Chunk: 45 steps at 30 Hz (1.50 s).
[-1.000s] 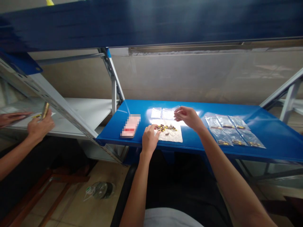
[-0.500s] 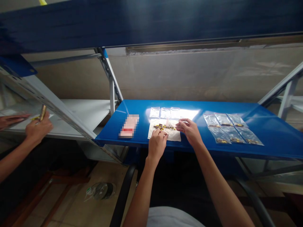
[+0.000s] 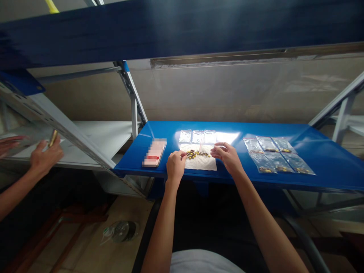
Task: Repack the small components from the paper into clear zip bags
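A white cloth [image 3: 203, 163] lies on the blue shelf [image 3: 327, 163] with several small yellow and dark pieces [image 3: 197, 153] scattered on it. My left hand [image 3: 175, 165] rests at the cloth's left edge, fingers curled in a pinch beside the pieces. My right hand [image 3: 227, 155] hovers at the cloth's right edge, fingers pinched on a thin clear bag [image 3: 206, 146] that is hard to make out. Three empty clear bags [image 3: 198, 135] lie in a row just behind the cloth.
Several filled clear bags [image 3: 277, 155] lie in two rows at the right. A pink packet [image 3: 155, 152] sits left of the cloth. Another person's hand [image 3: 45, 155] holds a brass-coloured piece over the white shelf [image 3: 108, 136] at left. A dark shelf [image 3: 182, 30] hangs overhead.
My right hand drew back from the row of empty bags to the cloth's right edge. My left hand moved right over the pieces, then back to the cloth's left edge.
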Motion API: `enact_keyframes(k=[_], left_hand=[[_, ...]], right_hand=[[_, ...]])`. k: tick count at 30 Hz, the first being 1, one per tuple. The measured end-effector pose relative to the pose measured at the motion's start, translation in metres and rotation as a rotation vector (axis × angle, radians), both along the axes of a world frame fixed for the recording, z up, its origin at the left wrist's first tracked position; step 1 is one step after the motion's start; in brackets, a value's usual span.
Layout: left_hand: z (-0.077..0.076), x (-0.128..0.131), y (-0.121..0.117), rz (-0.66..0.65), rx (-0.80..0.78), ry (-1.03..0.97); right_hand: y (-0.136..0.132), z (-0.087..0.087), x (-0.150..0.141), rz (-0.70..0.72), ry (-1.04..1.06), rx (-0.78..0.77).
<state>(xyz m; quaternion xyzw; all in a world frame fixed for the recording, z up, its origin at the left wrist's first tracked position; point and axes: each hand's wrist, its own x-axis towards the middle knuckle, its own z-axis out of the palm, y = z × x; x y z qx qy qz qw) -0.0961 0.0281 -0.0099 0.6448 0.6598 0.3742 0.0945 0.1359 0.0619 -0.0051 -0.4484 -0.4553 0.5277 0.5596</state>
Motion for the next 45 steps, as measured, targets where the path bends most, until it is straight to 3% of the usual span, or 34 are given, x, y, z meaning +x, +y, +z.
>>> enact_keyframes(k=[9, 13, 16, 19, 21, 25, 31, 35, 40, 45], left_hand=[[-0.002, -0.001, -0.003, -0.024, 0.008, -0.01], [0.004, 0.002, -0.007, 0.04, 0.155, -0.033], [0.012, 0.015, -0.006, 0.064, 0.208, -0.206], [0.019, 0.033, 0.003, -0.034, 0.093, -0.472], [0.023, 0.04, 0.014, -0.09, 0.029, -0.609], [0.028, 0.033, 0.05, -0.068, 0.077, -0.737], [0.028, -0.004, 0.115, -0.086, -0.034, -0.629], [0.018, -0.018, 0.146, -0.016, -0.036, -0.538], [0.006, -0.021, 0.158, 0.066, -0.017, -0.42], [0.001, -0.022, 0.154, 0.077, -0.006, -0.35]], right_hand=[[0.001, 0.005, -0.003, 0.018, -0.009, -0.005], [-0.001, 0.007, -0.007, -0.005, -0.012, -0.011], [-0.002, 0.011, -0.019, 0.009, 0.022, 0.004], [-0.002, 0.015, -0.04, 0.05, 0.072, 0.026], [-0.001, 0.017, -0.056, 0.074, 0.088, 0.048], [0.012, 0.021, -0.078, 0.128, 0.062, 0.084], [0.063, 0.026, -0.086, -0.021, -0.306, 0.079], [0.091, 0.022, -0.093, -0.014, -0.663, 0.164], [0.107, 0.01, -0.104, -0.027, -1.032, 0.297], [0.113, 0.003, -0.111, -0.013, -1.147, 0.339]])
